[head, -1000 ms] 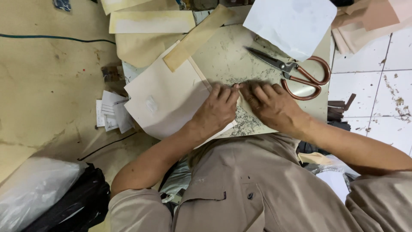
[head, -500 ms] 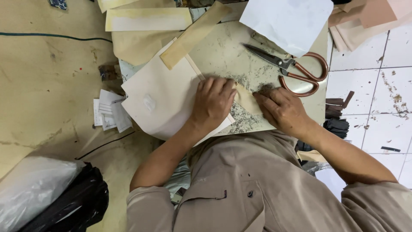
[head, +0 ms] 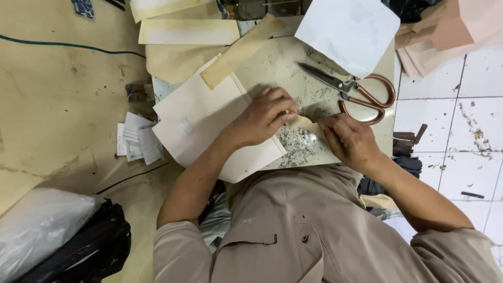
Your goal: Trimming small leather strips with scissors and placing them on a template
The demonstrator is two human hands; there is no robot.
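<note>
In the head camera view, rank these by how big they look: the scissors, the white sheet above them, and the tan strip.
1. White sheet
2. Scissors and tan strip: alike in length, too close to rank.

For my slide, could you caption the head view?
Both hands, left and right, press a small beige piece beside scissors.

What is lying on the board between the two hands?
In the head view, a small cream strip spans from left hand to right hand.
</note>
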